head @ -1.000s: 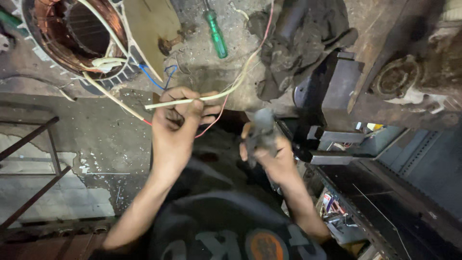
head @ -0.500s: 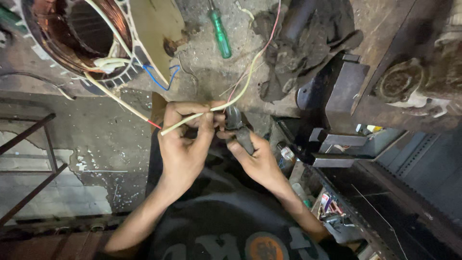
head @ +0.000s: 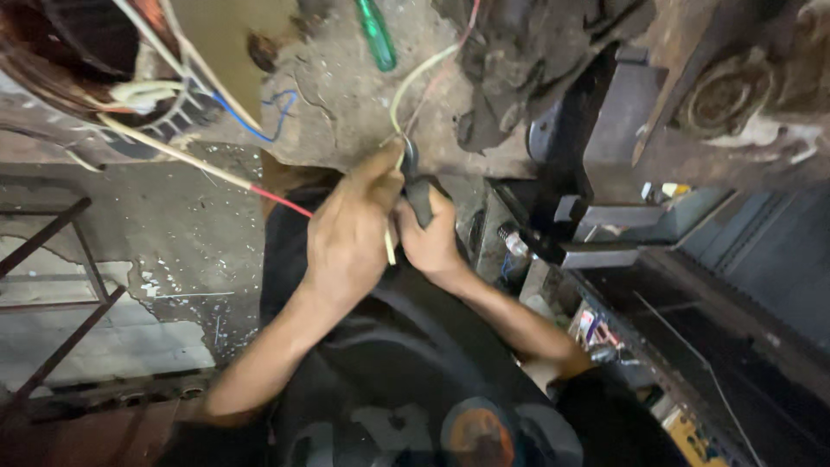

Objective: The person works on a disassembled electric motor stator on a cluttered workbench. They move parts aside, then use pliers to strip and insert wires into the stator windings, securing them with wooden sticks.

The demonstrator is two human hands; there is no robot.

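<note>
Beyond our hands lies the big round motor stator with copper windings (head: 78,52), upper left on the grimy concrete tabletop (head: 346,112), and a green-handled screwdriver (head: 376,35) lies farther back. Our left hand (head: 350,238) pinches the thin cream-sleeved wire (head: 415,82); our right hand (head: 432,238) is closed round a dark-handled tool (head: 417,195) meeting that wire. The wire runs lengthwise away from us, curving up toward the tabletop. We judge the tool could slip and nick a finger, since grip and wire sit so close.
</note>
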